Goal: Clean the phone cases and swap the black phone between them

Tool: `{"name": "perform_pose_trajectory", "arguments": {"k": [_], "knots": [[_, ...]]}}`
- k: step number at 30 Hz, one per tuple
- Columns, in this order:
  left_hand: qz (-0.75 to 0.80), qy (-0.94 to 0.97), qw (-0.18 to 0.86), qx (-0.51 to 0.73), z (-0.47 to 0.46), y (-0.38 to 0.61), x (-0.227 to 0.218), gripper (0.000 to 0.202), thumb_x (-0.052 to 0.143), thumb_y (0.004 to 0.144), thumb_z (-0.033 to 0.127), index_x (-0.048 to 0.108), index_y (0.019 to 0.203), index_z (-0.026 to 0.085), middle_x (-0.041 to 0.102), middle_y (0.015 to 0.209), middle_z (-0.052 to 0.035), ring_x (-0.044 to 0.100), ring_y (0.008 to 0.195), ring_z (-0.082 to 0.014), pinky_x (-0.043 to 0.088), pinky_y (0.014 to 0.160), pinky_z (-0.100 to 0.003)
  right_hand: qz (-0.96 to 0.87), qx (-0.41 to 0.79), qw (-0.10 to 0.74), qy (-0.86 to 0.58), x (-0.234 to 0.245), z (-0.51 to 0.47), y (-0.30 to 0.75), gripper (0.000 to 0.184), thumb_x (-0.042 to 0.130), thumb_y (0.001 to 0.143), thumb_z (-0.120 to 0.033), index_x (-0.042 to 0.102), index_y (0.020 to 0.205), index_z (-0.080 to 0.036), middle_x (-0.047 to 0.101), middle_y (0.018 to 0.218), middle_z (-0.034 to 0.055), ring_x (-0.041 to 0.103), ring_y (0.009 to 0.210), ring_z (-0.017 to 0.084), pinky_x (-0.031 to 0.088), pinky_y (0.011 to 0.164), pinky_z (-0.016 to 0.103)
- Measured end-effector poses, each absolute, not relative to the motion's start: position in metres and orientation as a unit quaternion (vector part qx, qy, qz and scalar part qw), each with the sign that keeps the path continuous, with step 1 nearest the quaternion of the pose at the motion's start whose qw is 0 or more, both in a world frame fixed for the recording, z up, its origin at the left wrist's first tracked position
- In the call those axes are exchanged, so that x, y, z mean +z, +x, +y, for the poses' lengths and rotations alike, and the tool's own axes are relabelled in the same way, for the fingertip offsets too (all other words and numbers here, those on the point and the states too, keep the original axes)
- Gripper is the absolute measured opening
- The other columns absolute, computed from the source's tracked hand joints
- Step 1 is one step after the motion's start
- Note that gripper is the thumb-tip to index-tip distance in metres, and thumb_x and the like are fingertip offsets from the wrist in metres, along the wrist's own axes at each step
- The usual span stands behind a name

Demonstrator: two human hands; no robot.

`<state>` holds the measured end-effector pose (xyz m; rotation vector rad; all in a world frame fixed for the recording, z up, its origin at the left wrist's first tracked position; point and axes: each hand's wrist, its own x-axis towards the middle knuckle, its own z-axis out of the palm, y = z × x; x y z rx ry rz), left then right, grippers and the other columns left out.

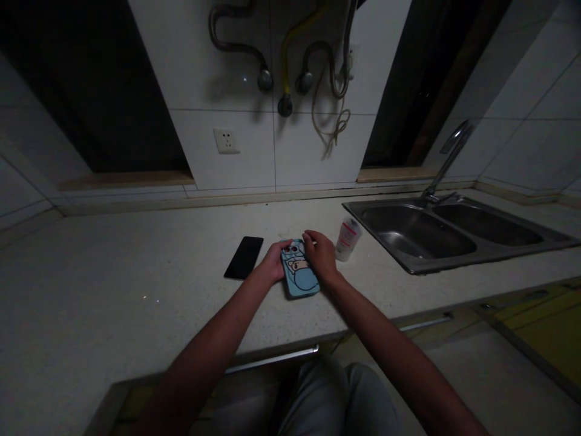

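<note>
A light blue phone case (300,277) with a cartoon figure and camera openings at its top is tilted over the counter, back side up. Whether a phone sits inside it cannot be told. My left hand (273,261) grips its upper left edge. At the upper right edge, my right hand (321,253) is closed, its fingers curled at the corner and partly hidden. Left of my left hand, a black phone (244,257) lies flat with its dark screen up. Just beyond my right hand stands a clear plastic cup (348,239) with red print.
A steel double sink (411,266) with a faucet (447,160) is set into the pale counter (136,272) at the right. Hoses and valves (285,104) hang on the tiled wall above, near a socket (226,141). Drawer handles (272,358) run below the front edge.
</note>
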<state>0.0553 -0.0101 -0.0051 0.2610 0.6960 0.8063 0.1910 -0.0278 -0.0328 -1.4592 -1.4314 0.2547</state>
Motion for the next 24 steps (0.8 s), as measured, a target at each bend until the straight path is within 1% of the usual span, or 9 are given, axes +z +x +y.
{"name": "perform_pose_trajectory", "arguments": {"k": [3,5,7,10,13,15,17,21,24], "knots": [[0.317,0.110,0.826,0.453,-0.006,0.054,-0.003,0.015,0.052,0.087,0.014,0.064,0.080,0.012,0.068,0.062,-0.0077,0.072,0.066,-0.0239,0.059,0.079,-0.042,-0.600,0.086,0.474,-0.638,-0.031,-0.033,0.191,0.042,0.055,0.091,-0.047,0.073,0.109,-0.014,0.072,0.107,0.0154,0.068,0.090,0.025,0.051,0.084,0.037],[0.314,0.106,0.818,0.470,-0.005,0.053,-0.003,0.014,0.053,0.086,0.015,0.065,0.080,0.011,0.068,0.062,-0.0077,0.072,0.067,-0.0243,0.059,0.078,-0.042,-0.613,0.129,0.440,-0.643,-0.030,-0.035,0.192,0.038,0.057,0.089,-0.045,0.076,0.098,-0.014,0.075,0.091,0.0114,0.069,0.079,0.023,0.051,0.074,0.033],[0.315,0.109,0.820,0.465,-0.005,0.054,-0.003,0.014,0.053,0.084,0.014,0.066,0.084,0.011,0.069,0.065,-0.0086,0.072,0.069,-0.0252,0.059,0.079,-0.044,-0.618,0.169,0.435,-0.632,-0.030,-0.034,0.193,0.033,0.056,0.089,-0.040,0.078,0.088,-0.015,0.076,0.079,0.0077,0.069,0.072,0.022,0.050,0.067,0.030],[0.313,0.128,0.838,0.428,-0.007,0.055,-0.005,0.017,0.052,0.083,0.010,0.068,0.087,0.010,0.070,0.067,-0.0092,0.073,0.070,-0.0254,0.058,0.081,-0.045,-0.595,0.161,0.476,-0.628,-0.031,-0.030,0.196,0.032,0.056,0.089,-0.038,0.080,0.090,-0.016,0.077,0.085,0.0081,0.071,0.077,0.023,0.051,0.070,0.031],[0.314,0.159,0.859,0.373,-0.010,0.056,-0.008,0.018,0.050,0.088,0.011,0.066,0.081,0.011,0.069,0.063,-0.0082,0.072,0.066,-0.0237,0.058,0.082,-0.044,-0.577,0.139,0.500,-0.630,-0.035,-0.026,0.197,0.031,0.059,0.088,-0.039,0.080,0.094,-0.017,0.078,0.097,0.0103,0.071,0.089,0.025,0.053,0.080,0.034],[0.309,0.174,0.865,0.356,-0.012,0.056,-0.009,0.024,0.049,0.094,0.019,0.064,0.076,0.012,0.068,0.062,-0.0085,0.072,0.066,-0.0234,0.058,0.082,-0.043,-0.577,0.136,0.501,-0.630,-0.037,-0.024,0.198,0.029,0.060,0.088,-0.038,0.079,0.095,-0.017,0.078,0.099,0.0104,0.071,0.093,0.025,0.053,0.085,0.035],[0.300,0.182,0.872,0.342,-0.014,0.057,-0.009,0.035,0.047,0.098,0.034,0.064,0.077,0.012,0.069,0.066,-0.0104,0.072,0.069,-0.0249,0.058,0.081,-0.043,-0.581,0.138,0.501,-0.626,-0.038,-0.022,0.197,0.028,0.060,0.088,-0.037,0.079,0.095,-0.018,0.078,0.100,0.0097,0.072,0.095,0.025,0.053,0.088,0.036],[0.293,0.178,0.880,0.328,-0.016,0.056,-0.007,0.062,0.034,0.094,0.066,0.064,0.080,0.014,0.071,0.074,-0.0138,0.073,0.076,-0.0288,0.058,0.078,-0.045,-0.596,0.143,0.507,-0.606,-0.036,-0.021,0.192,0.023,0.061,0.090,-0.034,0.080,0.094,-0.021,0.079,0.101,0.0071,0.073,0.093,0.024,0.054,0.088,0.036],[0.303,0.168,0.875,0.340,-0.016,0.056,-0.008,0.067,0.030,0.092,0.072,0.061,0.076,0.016,0.071,0.074,-0.0130,0.073,0.078,-0.0295,0.057,0.077,-0.046,-0.639,0.142,0.515,-0.553,-0.035,-0.019,0.187,0.019,0.063,0.090,-0.031,0.079,0.096,-0.023,0.079,0.101,0.0060,0.072,0.097,0.024,0.054,0.089,0.037]]}}
